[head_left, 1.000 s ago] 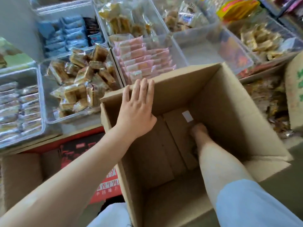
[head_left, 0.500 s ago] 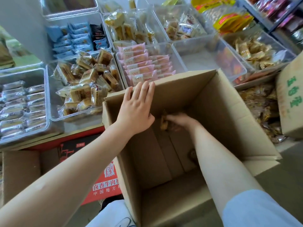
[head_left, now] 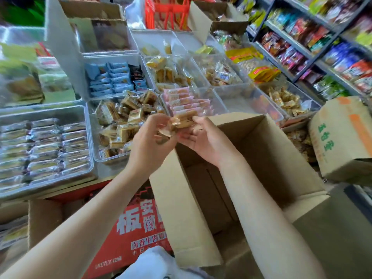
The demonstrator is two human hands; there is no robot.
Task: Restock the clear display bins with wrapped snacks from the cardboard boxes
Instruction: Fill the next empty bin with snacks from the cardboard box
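Note:
An open cardboard box (head_left: 281,158) stands in front of me; no snacks show on the visible part of its floor. Above its far left corner both hands meet on a few brown wrapped snacks (head_left: 181,122). My left hand (head_left: 150,141) has its fingers curled on the wrappers from the left, and my right hand (head_left: 203,137) holds them from the right. Just behind them a clear bin (head_left: 94,137) holds the same brown wrapped cakes (head_left: 124,115), and another clear bin (head_left: 218,103) holds pink wrapped snacks (head_left: 187,102).
A tray of silver-wrapped bars (head_left: 44,148) sits left. Blue packets (head_left: 106,79) and more snack bins fill the back. An almost bare clear bin (head_left: 249,101) is right of the pink one. A second cardboard box (head_left: 342,137) stands right, shelves of bags (head_left: 322,47) beyond, a red carton (head_left: 128,228) below.
My right hand came up out of the box with brown wrapped snacks. My left hand left the box rim and joined it on the snacks. The view tilted up.

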